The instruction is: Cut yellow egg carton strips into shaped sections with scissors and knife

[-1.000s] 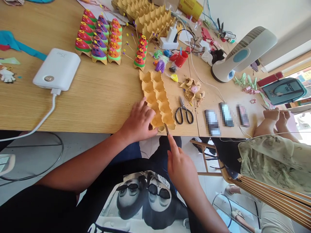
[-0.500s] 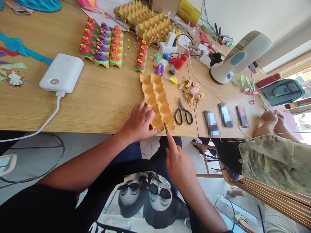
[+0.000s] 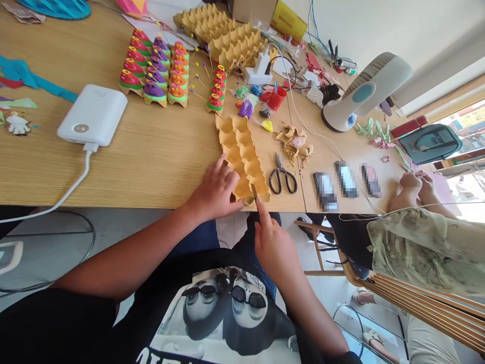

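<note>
A yellowish moulded-pulp egg carton, two cups wide, lies on the table close to its near edge. My left hand holds its left side, fingers bent over the rim and thumb at the near corner. In my right hand is a narrow knife, with the index finger stretched along its back. Its blade lies over the carton's near end, between the two rows of cups; how deep it goes is not clear. Black-handled scissors rest just right of the carton.
Painted carton strips stand at the back left, before stacked egg trays. A white power bank with a cable lies left. Rightward are carton scraps, several phones, a fan and another person's hands.
The knife blade has moved slightly forward over the carton's near end, along with my right hand. My left hand keeps its place on the carton. The whole view has shifted a little.
</note>
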`<action>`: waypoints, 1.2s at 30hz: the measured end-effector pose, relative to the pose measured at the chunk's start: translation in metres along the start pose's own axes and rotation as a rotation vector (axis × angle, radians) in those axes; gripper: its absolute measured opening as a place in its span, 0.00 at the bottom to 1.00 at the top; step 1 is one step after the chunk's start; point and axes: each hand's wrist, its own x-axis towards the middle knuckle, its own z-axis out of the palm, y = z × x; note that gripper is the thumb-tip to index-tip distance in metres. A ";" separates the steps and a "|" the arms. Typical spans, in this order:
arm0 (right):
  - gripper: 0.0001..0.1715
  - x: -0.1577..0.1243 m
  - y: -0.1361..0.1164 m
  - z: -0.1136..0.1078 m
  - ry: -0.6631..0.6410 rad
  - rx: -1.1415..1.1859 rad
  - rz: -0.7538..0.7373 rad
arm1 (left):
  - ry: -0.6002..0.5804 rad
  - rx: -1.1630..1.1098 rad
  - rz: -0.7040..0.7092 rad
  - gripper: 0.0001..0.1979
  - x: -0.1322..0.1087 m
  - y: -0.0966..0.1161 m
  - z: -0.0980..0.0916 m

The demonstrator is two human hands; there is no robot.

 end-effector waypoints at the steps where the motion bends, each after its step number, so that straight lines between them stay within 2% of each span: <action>1: 0.40 -0.002 0.001 0.000 0.002 0.002 -0.001 | 0.003 0.000 -0.009 0.19 0.000 0.001 0.000; 10: 0.38 -0.029 0.008 0.009 -0.035 0.001 0.017 | -0.013 0.007 -0.011 0.17 0.000 0.002 -0.003; 14: 0.39 -0.018 0.002 0.006 -0.038 -0.023 0.025 | -0.009 -0.017 0.007 0.19 0.000 0.000 -0.001; 19: 0.39 -0.001 -0.003 0.004 0.016 -0.037 0.017 | -0.006 0.008 0.002 0.19 0.001 0.001 -0.001; 29: 0.38 -0.024 0.008 0.014 0.000 0.004 0.013 | -0.006 0.006 -0.011 0.19 -0.001 0.003 -0.002; 36: 0.39 -0.003 0.002 0.006 0.024 0.035 0.000 | 0.000 0.004 0.006 0.19 0.000 0.001 -0.001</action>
